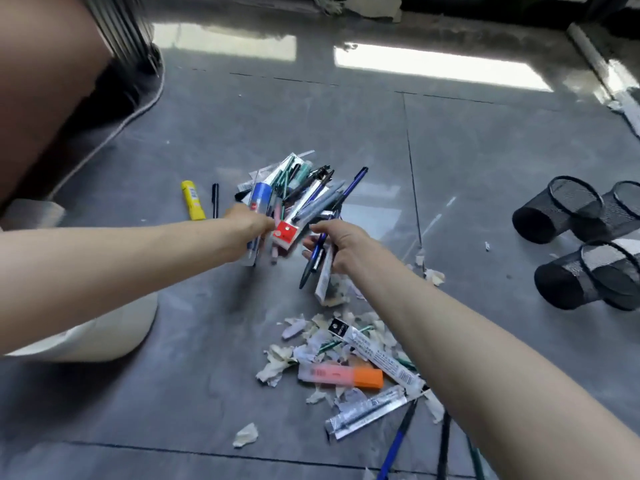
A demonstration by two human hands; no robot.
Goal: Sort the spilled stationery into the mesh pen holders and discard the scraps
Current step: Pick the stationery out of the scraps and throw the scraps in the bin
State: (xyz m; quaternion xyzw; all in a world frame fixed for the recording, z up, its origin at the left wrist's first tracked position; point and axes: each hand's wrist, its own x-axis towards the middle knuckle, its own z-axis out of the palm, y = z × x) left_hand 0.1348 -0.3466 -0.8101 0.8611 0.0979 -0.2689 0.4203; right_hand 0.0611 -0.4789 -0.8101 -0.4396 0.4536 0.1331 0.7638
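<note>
Gathering stage by the look of it; nothing sorted yet.

- Far left: yellow stick, smooth plastic with a barcode label, and a slim black pen, both loose on the floor (glossy grey tile).
- left hand: fingers curled round a mixed bundle: round pen barrels, a blue-and-white tube, flat clear sleeves and a red-and-white card pack. The bundle fans out and seems lifted off the tile.
- right hand: clamped on a dark blue pen plus a white flat packet, just beside the bundle.
- Below that: scraps, torn, crumpled whitish paper in a loose heap. Mixed in are a pink block with an orange cap, rigid and rectangular, long clear refill packets and more pens running out of frame.
- Far right: three black mesh pen holders, wire cylinders tipped on their sides, well apart from the pile. No stationery visible inside.

Left to do: stand the holders up, load everything, bin the paper. My estimate is early, well under halfway.
</note>
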